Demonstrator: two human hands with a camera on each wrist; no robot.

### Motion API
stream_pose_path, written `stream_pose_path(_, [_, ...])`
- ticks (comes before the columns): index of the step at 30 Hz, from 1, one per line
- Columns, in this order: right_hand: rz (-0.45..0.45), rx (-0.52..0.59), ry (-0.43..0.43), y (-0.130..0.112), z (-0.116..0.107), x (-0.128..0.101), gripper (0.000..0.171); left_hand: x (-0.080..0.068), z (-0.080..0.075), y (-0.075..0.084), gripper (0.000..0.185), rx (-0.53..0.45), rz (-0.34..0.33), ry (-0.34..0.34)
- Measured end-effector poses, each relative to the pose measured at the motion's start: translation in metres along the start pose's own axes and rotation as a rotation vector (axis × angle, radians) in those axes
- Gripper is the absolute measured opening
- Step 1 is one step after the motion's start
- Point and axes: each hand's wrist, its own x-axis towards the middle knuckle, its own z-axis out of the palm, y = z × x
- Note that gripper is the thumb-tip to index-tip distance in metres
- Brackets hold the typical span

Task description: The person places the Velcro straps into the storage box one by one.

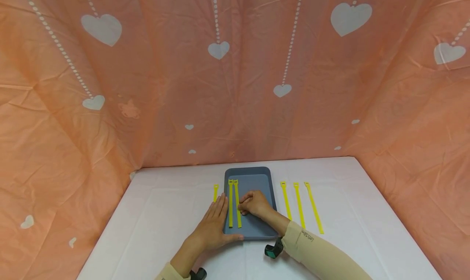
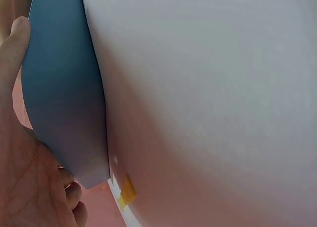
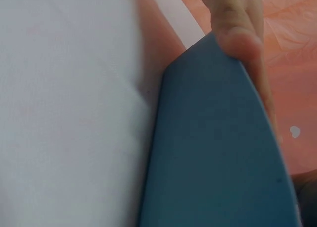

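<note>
A grey-blue tray (image 1: 257, 231) lies on the table with two yellow cable ties inside, side by side. My left hand (image 1: 212, 227) rests along the tray's left edge, fingers straight and thumb on the near rim; its thumb (image 2: 17, 39) also shows against the tray wall in the left wrist view. Over the tray, my right hand (image 1: 255, 203) has curled fingers and pinches the right-hand yellow cable tie (image 1: 236, 194) about midway along. The other yellow cable tie (image 1: 230, 204) lies just left of it, near my left fingertips. Tray wall (image 3: 208, 138) fills much of the right wrist view.
Right of the tray, three more yellow cable ties (image 1: 299, 202) lie spaced apart, partly behind my right forearm. Another yellow tie (image 1: 216, 190) lies left of the tray, partly hidden by my left hand. A pink heart-patterned curtain (image 1: 235, 108) surrounds the white table (image 1: 147, 214).
</note>
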Motion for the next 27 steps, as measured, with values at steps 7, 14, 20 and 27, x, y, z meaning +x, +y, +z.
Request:
stream_pose_path(7, [-0.024,0.010,-0.021,0.003,-0.004,-0.002,0.013,0.000,0.004,-0.002,0.132,-0.029,0.023,0.016])
stream_pose_path(14, [-0.020,0.041,-0.045,0.005,-0.006,-0.006,0.013,-0.001,0.003,-0.002,0.133,-0.021,0.026,0.011])
stream_pose_path(20, [-0.013,0.089,-0.064,0.002,-0.015,-0.016,0.018,-0.001,0.000,-0.001,0.132,-0.004,0.010,-0.001])
stream_pose_path(27, [-0.037,0.078,-0.042,-0.003,-0.027,-0.026,0.024,0.001,-0.001,0.000,0.132,0.029,-0.006,-0.014])
